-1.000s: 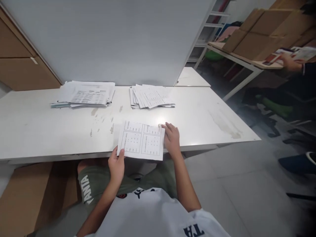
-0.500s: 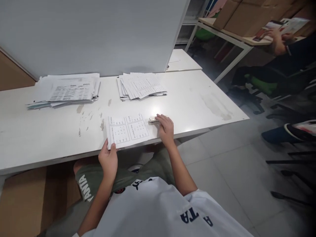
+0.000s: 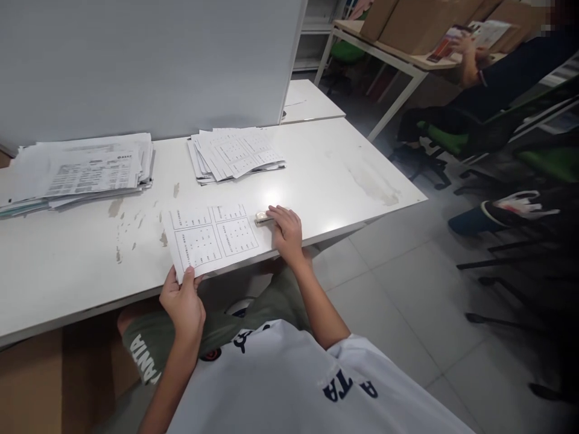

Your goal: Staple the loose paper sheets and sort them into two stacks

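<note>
Left hand [image 3: 183,301] is closed in a pinch on the near left corner of a printed sheet [image 3: 212,238], which is laid flat at the front edge of the white table [image 3: 316,175]. Right hand [image 3: 284,232] is curled over a small pale stapler [image 3: 261,216] just beside the sheet's right edge; whether it is gripped cannot be told. Two paper stacks [image 3: 81,172] [image 3: 235,154] are seen behind, against a grey partition [image 3: 149,60].

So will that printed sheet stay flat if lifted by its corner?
Probably not: the sheet looks like one thin page, so it would likely droop. It lies flat on the smooth white table, so a push should slide it easily.
</note>
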Demonstrator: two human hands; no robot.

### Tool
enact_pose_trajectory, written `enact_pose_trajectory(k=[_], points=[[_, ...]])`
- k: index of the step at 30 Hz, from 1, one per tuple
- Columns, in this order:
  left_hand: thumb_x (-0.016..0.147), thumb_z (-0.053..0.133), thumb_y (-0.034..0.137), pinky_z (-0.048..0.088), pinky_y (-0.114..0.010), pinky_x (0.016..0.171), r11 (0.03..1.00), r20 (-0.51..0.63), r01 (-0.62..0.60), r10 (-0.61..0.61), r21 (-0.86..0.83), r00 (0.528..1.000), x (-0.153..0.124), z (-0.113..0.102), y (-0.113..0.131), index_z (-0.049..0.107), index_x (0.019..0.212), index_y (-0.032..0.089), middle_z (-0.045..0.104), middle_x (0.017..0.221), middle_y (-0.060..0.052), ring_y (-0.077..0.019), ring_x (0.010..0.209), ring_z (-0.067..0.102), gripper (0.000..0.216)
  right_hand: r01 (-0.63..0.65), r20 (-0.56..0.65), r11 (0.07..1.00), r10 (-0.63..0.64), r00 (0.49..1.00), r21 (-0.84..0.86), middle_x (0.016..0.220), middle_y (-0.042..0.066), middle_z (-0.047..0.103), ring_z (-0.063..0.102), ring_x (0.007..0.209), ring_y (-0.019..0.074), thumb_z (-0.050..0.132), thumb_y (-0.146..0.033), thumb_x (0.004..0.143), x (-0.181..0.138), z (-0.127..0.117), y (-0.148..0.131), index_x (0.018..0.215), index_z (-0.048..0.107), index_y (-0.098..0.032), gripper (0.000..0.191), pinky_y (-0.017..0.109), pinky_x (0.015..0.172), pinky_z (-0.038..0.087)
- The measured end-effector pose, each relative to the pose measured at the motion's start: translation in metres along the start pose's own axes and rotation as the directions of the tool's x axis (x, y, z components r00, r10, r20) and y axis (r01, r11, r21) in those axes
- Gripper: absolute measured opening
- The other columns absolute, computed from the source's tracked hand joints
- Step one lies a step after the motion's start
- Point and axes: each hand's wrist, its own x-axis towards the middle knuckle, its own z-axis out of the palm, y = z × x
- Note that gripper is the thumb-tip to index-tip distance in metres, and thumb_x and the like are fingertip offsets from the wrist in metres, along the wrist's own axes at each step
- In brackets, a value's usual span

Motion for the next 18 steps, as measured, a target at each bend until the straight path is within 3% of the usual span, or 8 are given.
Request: enact_pose_trajectory(k=[10, 18], points=[[0.076, 0.070, 0.030, 0.057, -0.043, 0.091, 0.990, 0.030, -0.002, -0.003, 0.140, 1.000, 0.001, -0.002, -0.015, 0.070, 0.115, 0.012, 0.072, 0.107, -0.011, -0.0229, 0.098, 0.068, 0.044, 0.005, -0.024, 0.998, -0.003, 1.000, 0.069, 0.131, 0.000, 0.066, 0.052, 0.131, 0.0169, 0.037, -0.008, 0.086, 0.001, 0.002, 0.003, 0.119, 0.064, -0.027, 0.046, 0.045, 0.114, 0.034], [0.078, 0.070, 0.032, 0.055, -0.046, 0.096, 0.982, 0.020, -0.019, 0.015, 0.190, 1.000, -0.002, -0.006, -0.017, 0.068, 0.120, 0.012, 0.071, 0.113, -0.012, -0.0244, 0.100, 0.069, 0.047, 0.000, 0.001, 0.999, 0.000, 1.000, 0.038, 0.133, 0.000, 0.064, 0.050, 0.133, 0.0168, 0.037, -0.008, 0.087, 0.001, 0.002, 0.002, 0.120, 0.063, -0.027, 0.046, 0.046, 0.116, 0.033]])
